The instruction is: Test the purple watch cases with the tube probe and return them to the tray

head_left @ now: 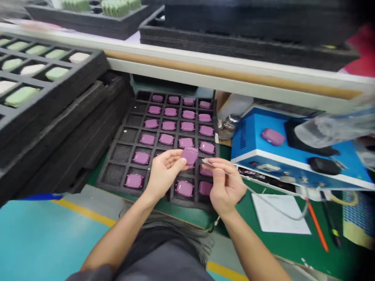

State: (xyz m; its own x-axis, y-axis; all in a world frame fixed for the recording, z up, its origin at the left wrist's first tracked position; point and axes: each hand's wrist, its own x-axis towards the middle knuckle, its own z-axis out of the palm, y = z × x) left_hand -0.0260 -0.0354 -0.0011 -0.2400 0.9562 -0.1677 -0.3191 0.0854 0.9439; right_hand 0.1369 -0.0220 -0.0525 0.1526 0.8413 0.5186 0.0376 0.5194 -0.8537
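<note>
The person's left hand has its fingers clamped on a rounded-square glossy purple plastic case, held up in the air; the right hand pinches a thin clear flexible tube, its slim metal tip just beside the case's edge. Bringing tip to case is the step in hand, calling for a steady approach. Beyond lie a black foam tray of purple cases, the green bench and a blue bench-top machine

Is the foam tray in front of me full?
Not full: the black foam tray holds purple pieces, but its left column is empty.
</note>
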